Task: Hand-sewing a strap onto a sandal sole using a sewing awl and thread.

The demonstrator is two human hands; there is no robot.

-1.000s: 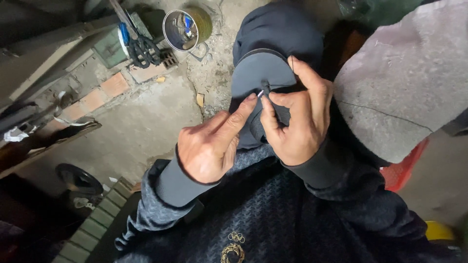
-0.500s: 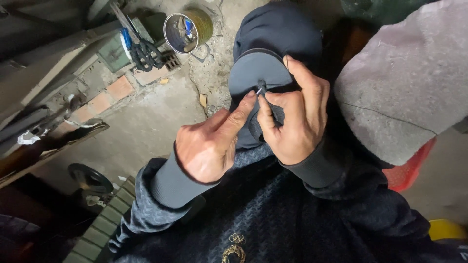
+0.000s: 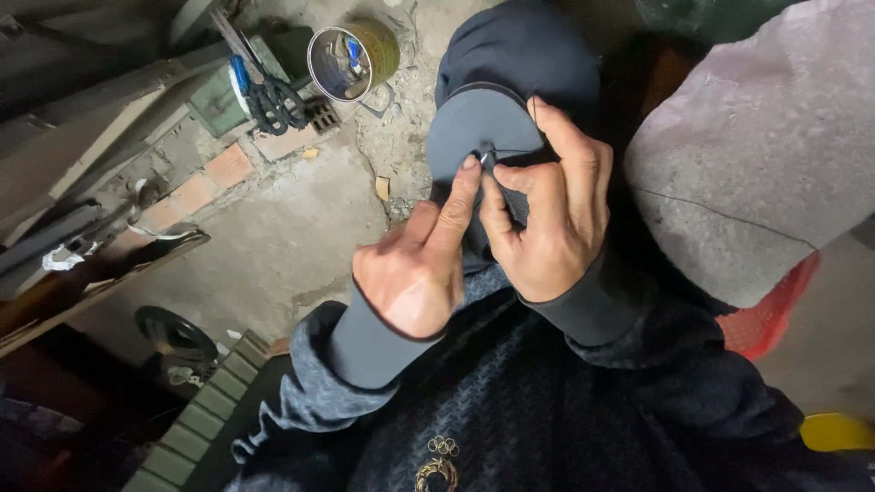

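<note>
- Dark grey shoe sole [image 3: 478,123]: rests on the person's knee, right of the tin can [image 3: 351,59].
- Right hand [image 3: 547,219]: closed around the sole's edge, thumb and forefinger pinching a small metal piece [image 3: 486,157].
- Left hand [image 3: 415,264]: forefinger extended, tip pressing the sole beside that piece; other fingers curled.
- Scissors [image 3: 273,100]: left of the can.

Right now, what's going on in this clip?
A person seated over a concrete floor works on a dark grey shoe sole resting on their knee. The right hand grips the sole, thumb and forefinger pinching a small metal piece, perhaps a needle. The left hand presses its index fingertip beside that piece. Off to the left lie black scissors and an open tin can.
</note>
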